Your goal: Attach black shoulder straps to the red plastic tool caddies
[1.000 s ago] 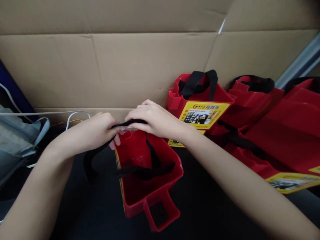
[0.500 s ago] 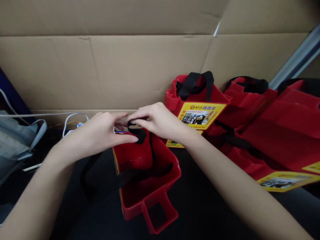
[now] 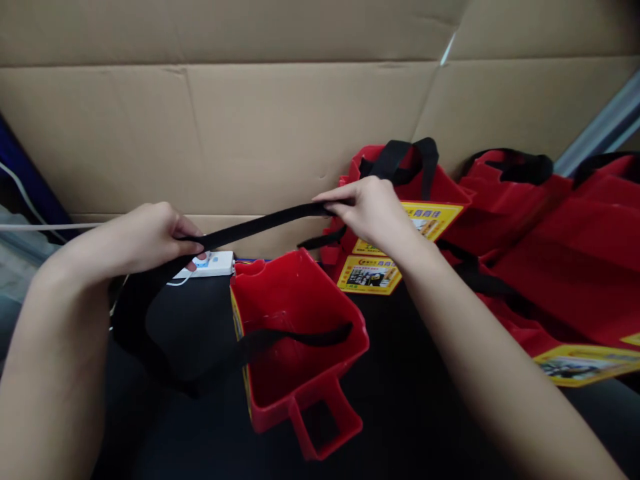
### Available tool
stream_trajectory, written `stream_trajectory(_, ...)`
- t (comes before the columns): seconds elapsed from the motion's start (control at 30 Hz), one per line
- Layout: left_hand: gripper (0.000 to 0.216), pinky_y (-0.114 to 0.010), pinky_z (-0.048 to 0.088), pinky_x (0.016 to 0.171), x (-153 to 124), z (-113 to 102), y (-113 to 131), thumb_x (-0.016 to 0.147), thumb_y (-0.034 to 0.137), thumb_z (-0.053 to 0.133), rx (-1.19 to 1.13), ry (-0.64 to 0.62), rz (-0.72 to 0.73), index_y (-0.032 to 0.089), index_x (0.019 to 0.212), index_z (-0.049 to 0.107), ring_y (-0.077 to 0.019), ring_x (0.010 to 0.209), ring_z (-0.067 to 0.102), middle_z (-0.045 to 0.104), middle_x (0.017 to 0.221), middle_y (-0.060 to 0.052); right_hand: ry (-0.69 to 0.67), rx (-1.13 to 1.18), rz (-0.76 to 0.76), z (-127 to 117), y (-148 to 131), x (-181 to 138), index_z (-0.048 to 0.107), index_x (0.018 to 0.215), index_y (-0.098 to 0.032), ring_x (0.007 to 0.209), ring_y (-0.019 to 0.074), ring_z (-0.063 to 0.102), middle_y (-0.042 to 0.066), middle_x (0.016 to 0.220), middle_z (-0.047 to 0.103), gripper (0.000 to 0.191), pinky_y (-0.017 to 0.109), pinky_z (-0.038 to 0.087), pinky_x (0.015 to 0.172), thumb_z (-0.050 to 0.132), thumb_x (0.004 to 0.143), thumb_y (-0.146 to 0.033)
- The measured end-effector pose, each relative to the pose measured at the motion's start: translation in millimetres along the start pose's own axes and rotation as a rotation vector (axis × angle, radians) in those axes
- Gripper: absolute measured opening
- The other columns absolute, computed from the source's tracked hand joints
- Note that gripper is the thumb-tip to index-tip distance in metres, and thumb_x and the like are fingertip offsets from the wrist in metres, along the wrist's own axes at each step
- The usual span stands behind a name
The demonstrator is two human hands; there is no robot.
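Note:
A red open-topped container [image 3: 295, 333] with a hollow handle stands on the dark surface in front of me. A long black strap [image 3: 260, 225] runs from it and is stretched taut above its opening. My left hand [image 3: 145, 237] is closed on the strap's left part, where it bends down into a loop. My right hand [image 3: 373, 210] pinches the strap's other end, up and to the right.
Several red bags [image 3: 545, 240] with black handles and yellow labels lie at the right. A cardboard wall [image 3: 250, 120] closes the back. A white power strip [image 3: 210, 263] with cables lies at the left, beside grey fabric at the edge.
My hands were together above the container, bunching the strap. They have moved apart, left hand leftward and right hand up to the right, pulling the strap straight.

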State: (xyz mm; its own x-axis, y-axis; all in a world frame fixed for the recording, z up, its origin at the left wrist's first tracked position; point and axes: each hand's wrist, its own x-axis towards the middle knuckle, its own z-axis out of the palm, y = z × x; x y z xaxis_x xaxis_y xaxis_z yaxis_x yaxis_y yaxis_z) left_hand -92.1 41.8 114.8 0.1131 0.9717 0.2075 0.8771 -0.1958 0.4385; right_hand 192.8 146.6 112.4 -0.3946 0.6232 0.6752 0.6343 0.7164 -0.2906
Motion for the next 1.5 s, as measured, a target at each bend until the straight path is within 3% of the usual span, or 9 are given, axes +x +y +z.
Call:
stream_trajectory(0.17, 0.021, -0.022, 0.038, 0.056, 3.7, 6.7, 2.7, 0.079, 0.035, 0.054, 0.283, -0.168, 0.031, 0.019, 0.08, 0.067, -0.0151, 0.059, 0.055, 0.066, 0.066, 0.0, 0.094, 0.044, -0.038, -8.3, -4.7, -7.6, 0.071, 0.095, -0.02, 0.085, 0.02, 0.065, 0.004, 0.093, 0.069, 0.024, 0.034, 0.049, 0.082, 0.055, 0.078, -0.014)
stream_trajectory(0.27, 0.056, -0.025, 0.043, 0.072, 5.8, 25.5, 22.8, 0.069, 0.045, 0.065, 0.135, 0.001, 0.22, 0.023, 0.12, 0.054, -0.0223, 0.088, 0.059, 0.066, 0.102, -0.005, -0.087, 0.208, -0.118, -5.5, -30.6, -16.8, 0.07, 0.097, -0.02, 0.064, 0.013, 0.064, 0.002, 0.092, 0.069, 0.023, 0.028, 0.051, 0.069, 0.053, 0.081, -0.017)
stream_trajectory(0.33, 0.064, -0.026, 0.043, 0.077, 7.0, 38.2, 40.6, 0.07, 0.046, 0.065, 0.023, 0.156, 0.287, 0.023, 0.127, 0.048, -0.0244, 0.099, 0.057, 0.061, 0.115, -0.007, -0.2, 0.281, -0.151, -2.2, -47.2, -20.9, 0.069, 0.098, -0.021, 0.059, 0.0108, 0.063, 0.0, 0.088, 0.07, 0.023, 0.025, 0.05, 0.065, 0.054, 0.081, -0.017)
stream_trajectory(0.47, 0.025, -0.022, 0.042, 0.067, 9.1, 45.6, 55.6, 0.082, 0.039, 0.052, -0.001, 0.108, 0.334, 0.023, 0.093, 0.068, -0.0179, 0.077, 0.063, 0.07, 0.087, 0.0, -0.268, 0.327, -0.19, -2.2, -51.1, -22.0, 0.069, 0.095, -0.019, 0.072, 0.0119, 0.063, 0.0, 0.084, 0.07, 0.022, 0.024, 0.048, 0.07, 0.057, 0.078, -0.014)
stream_trajectory(0.57, 0.029, -0.022, 0.039, 0.055, 11.8, 42.0, 48.1, 0.083, 0.041, 0.051, 0.088, 0.057, 0.254, 0.02, 0.073, 0.069, -0.0149, 0.056, 0.059, 0.067, 0.063, 0.001, -0.218, 0.335, -0.135, -4.0, -34.9, -22.5, 0.069, 0.09, -0.015, 0.072, 0.0132, 0.063, 0.003, 0.081, 0.069, 0.017, 0.024, 0.047, 0.068, 0.058, 0.077, -0.018)
stream_trajectory(0.73, 0.03, -0.024, 0.044, 0.074, 20.9, 61.3, 54.6, 0.078, 0.036, 0.059, -0.097, 0.053, 0.375, 0.022, 0.104, 0.063, -0.0188, 0.088, 0.062, 0.068, 0.1, -0.001, -0.226, 0.387, -0.098, 13.6, -27.3, -30.7, 0.068, 0.085, -0.016, 0.071, 0.0121, 0.061, 0.001, 0.079, 0.067, 0.013, 0.024, 0.044, 0.067, 0.059, 0.077, -0.022)
stream_trajectory(0.93, 0.032, -0.021, 0.037, 0.053, 32.5, 84.0, 57.0, 0.088, 0.032, 0.043, 0.06, 0.106, 0.305, 0.016, 0.068, 0.062, -0.0099, 0.043, 0.051, 0.057, 0.046, 0.002, -0.156, 0.57, 0.078, 32.5, -9.9, -39.0, 0.056, 0.085, -0.015, 0.071, 0.0117, 0.058, 0.002, 0.076, 0.062, 0.01, 0.024, 0.047, 0.064, 0.055, 0.078, -0.022)
stream_trajectory(1.13, 0.031, -0.026, 0.033, 0.054, 37.4, 95.0, 53.3, 0.089, 0.031, 0.039, 0.306, -0.015, 0.276, 0.018, 0.081, 0.066, -0.0151, 0.056, 0.057, 0.067, 0.068, -0.005, -0.636, 0.664, 0.287, 37.9, 15.3, -48.9, 0.059, 0.093, -0.016, 0.08, 0.014, 0.061, 0.004, 0.087, 0.065, 0.026, 0.023, 0.05, 0.064, 0.052, 0.07, -0.006)
stream_trajectory(1.5, 0.03, -0.028, 0.032, 0.052, 39.0, 103.3, 56.2, 0.088, 0.029, 0.039, 0.348, -0.069, 0.271, 0.018, 0.082, 0.067, -0.0165, 0.056, 0.058, 0.069, 0.073, -0.006, -0.641, 0.631, 0.373, 37.2, 2.6, -48.3, 0.063, 0.098, -0.01, 0.074, 0.0117, 0.061, 0.006, 0.089, 0.067, 0.035, 0.015, 0.046, 0.05, 0.049, 0.068, -0.002)
